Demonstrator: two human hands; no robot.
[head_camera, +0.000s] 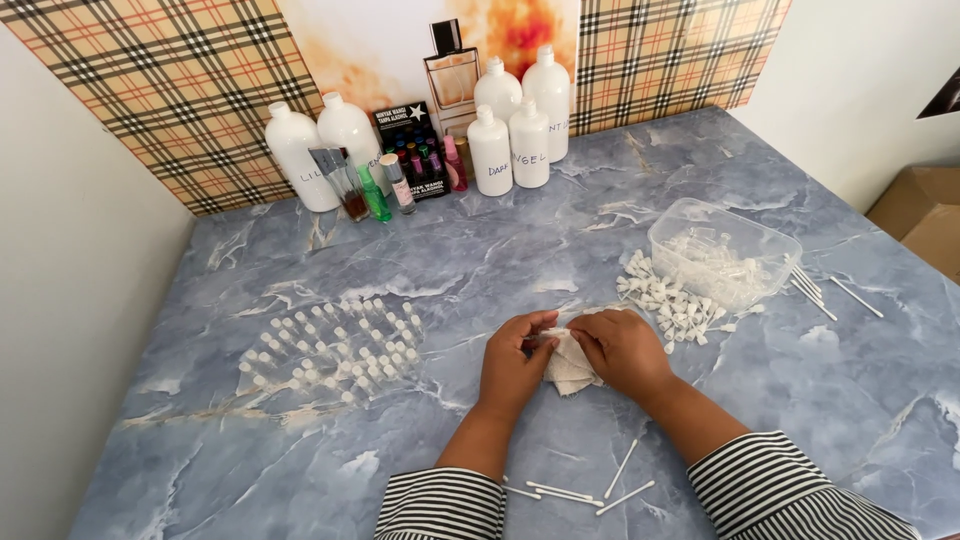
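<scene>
Blue-grey marbled worktop (450, 250) set against a plaid-papered wall, viewed from above. Both hands met at centre front: left hand (513, 362) and right hand (620, 348) closed together on a crumpled white cloth (570, 368), fingers narrow and pinched around a small item between them, too hidden to identify. Cloth resting on the worktop under the hands, apparently held there for wiping or gripping. Rows of small clear vials (335, 345) stood upright to the left, grouped in a tidy block, probably for easy reach and counting. Heap of white spray-pump tops (665, 300) lay just right of the hands, spilled beside a clear plastic tub (725, 250) holding more of the same. Loose white dip tubes (570, 492) scattered near the striped sleeves (440, 505); others beyond the tub. White plastic bottles (510, 125), a square perfume bottle (452, 70) and small coloured vials (385, 190) lined up along the back wall, well apart from the working area. Cardboard box (925, 215) off the right edge.
</scene>
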